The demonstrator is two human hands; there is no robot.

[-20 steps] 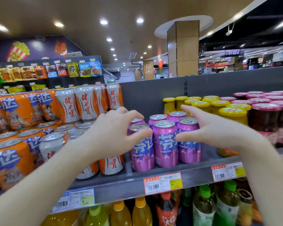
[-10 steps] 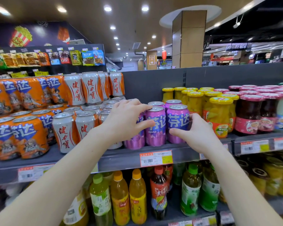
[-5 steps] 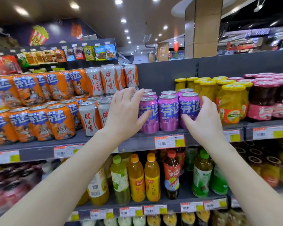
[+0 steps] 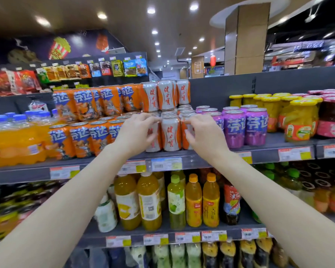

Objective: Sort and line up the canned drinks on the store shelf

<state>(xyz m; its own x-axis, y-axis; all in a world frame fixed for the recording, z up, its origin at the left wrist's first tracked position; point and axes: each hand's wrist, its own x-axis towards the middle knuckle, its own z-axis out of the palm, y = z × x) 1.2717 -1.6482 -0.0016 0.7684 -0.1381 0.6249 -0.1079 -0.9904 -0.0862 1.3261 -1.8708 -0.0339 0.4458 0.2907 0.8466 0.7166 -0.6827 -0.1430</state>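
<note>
White cans (image 4: 170, 132) replace purple cans (image 4: 246, 126) between left hand (image 4: 137, 132), right hand (image 4: 204, 133).

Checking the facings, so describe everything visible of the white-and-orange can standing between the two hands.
The middle can looks like metal: white body, orange side bands, red vertical characters facing forward, silvery lid. It stands upright at the front edge of the shelf, packed between two like cans. The left hand grips the left neighbour, the right hand the right neighbour; whether fingers touch it is unclear.
</note>
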